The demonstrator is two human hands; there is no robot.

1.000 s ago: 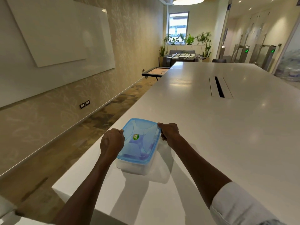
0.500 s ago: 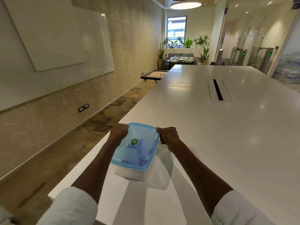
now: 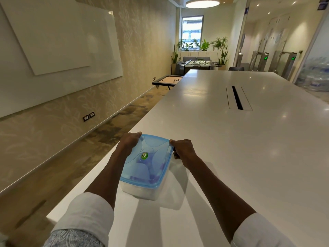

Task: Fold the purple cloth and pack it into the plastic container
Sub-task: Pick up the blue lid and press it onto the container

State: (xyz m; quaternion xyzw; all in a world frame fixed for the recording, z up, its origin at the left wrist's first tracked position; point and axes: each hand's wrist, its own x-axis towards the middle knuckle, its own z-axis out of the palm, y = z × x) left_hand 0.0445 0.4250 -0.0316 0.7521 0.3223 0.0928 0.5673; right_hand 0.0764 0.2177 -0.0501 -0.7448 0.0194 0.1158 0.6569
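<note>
A clear plastic container with a translucent blue lid stands near the left edge of the white table. The purple cloth shows faintly through the lid, inside the box. My left hand grips the lid's far left corner, thumb on top. My right hand grips the far right corner, fingers curled over the rim. A green sticker sits on the middle of the lid.
The table's left edge runs close beside the container, with carpet floor below. A cable slot is set in the table farther back. A small game table and plants stand at the far end of the room.
My left hand has slid from the lid's near left side to its far left corner. The view has shifted nearer and lower. The right hand stays at its corner.
</note>
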